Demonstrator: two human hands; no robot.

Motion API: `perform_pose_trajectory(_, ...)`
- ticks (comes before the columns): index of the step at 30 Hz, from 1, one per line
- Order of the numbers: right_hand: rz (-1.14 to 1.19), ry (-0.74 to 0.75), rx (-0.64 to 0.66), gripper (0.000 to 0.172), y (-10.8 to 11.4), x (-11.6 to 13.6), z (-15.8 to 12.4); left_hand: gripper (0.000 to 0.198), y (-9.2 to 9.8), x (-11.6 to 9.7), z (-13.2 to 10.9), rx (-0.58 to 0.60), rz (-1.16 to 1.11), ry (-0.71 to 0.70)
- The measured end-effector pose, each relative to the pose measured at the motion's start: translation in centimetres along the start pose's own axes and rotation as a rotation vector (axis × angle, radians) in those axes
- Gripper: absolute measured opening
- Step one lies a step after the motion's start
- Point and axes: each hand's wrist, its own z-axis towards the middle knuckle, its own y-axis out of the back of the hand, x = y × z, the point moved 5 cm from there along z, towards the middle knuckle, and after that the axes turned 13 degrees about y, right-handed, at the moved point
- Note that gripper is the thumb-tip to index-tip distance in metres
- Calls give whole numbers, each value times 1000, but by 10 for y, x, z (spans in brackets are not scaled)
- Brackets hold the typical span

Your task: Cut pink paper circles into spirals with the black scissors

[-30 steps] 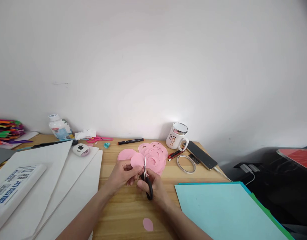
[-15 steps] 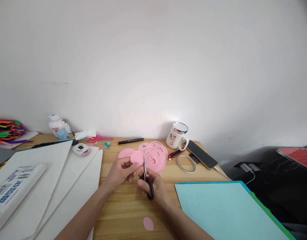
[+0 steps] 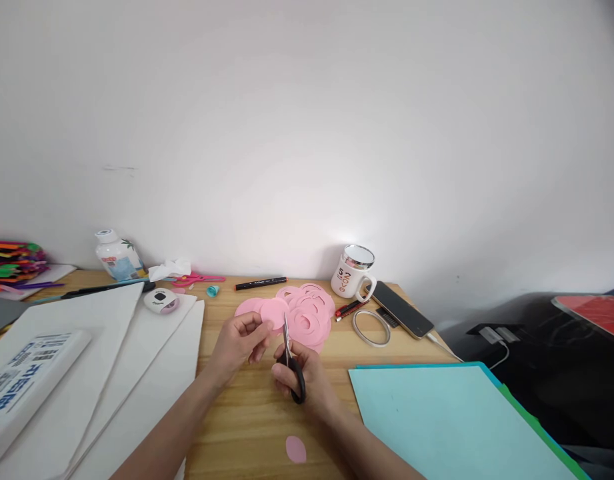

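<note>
Behind the wooden desk (image 3: 247, 427) rises a bare pale wall (image 3: 307, 133), with small things lined up along the desk's far edge. Near the middle, the left hand (image 3: 239, 347) has its thumb and forefinger clamped on the lower left edge of a pink disc (image 3: 273, 310), held up over the desk; that grip probably leaves the rim on the other side free for the blades. The right hand (image 3: 309, 373) has its fingers closed around the black handles of the scissors (image 3: 297, 385), which point away from the body, their tips at the disc's right edge. Whether the blades bite into the paper, and which fingers sit in the loops, cannot be told. Just beyond lie a heap of pink cut-outs (image 3: 314, 313), overlapping, perhaps gathered there for easy reach. Nearer the person, a pink leaf-shaped piece (image 3: 295, 449) lies by itself, well apart from the heap. A black marker (image 3: 261, 284) and a white mug (image 3: 347, 279) stand back by the wall, seemingly out of the hands' way, while a phone (image 3: 401, 310) lies near a white cable, perhaps for charging.
</note>
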Motion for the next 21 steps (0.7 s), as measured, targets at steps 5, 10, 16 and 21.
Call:
perform_pose_trajectory(5, -6, 5, 14, 41, -1, -1, -1, 38, -3, 4, 1, 13, 91, -6)
perform_pose_trajectory(10, -34, 34, 45, 43, -3, 2, 0, 42, -7, 6, -2, 16, 125, 0)
perform_pose_trajectory(16, -46, 125, 50, 42, -3, 13, 4, 36, -11, 4, -5, 37, 94, 34)
perform_pose_trajectory(21, -45, 94, 49, 43, -1, 11, 2, 37, -9, 6, -3, 47, 90, 41)
